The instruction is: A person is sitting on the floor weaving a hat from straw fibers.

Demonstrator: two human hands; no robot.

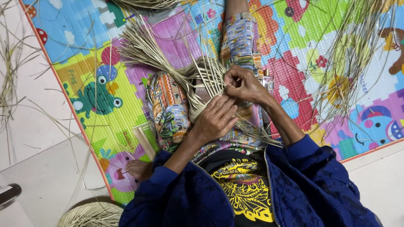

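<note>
**Woven straw piece, worked in the lap: one item, two hands**

One partly woven straw piece [206, 84] lay on the person's lap, over patterned trousers [168, 109]. Its loose strips fanned up and to the left; their number could not be counted. The woven centre was largely hidden behind the hands.

Left hand [215, 118]: one, laid flat on the lower edge of the weave, fingers loosely curled over the strips. Right hand [243, 84]: one, closed narrowly, pinching strips at the upper right of the weave; which strip it held was hard to make out.

Sleeves: two, dark blue [294, 185]. One bare foot [139, 169] showed at lower left, partly covered.

One colourful play mat [92, 84] lay beneath, with cartoon animals. One flat wooden stick [145, 143] rested on it beside the left knee. Loose straw bundles: one at upper right [349, 54], one at the left edge [8, 75], both cut off. One round woven item [90, 215] was cropped at the bottom edge. One dark object [9, 193] was cut off at far left, unidentifiable.
</note>
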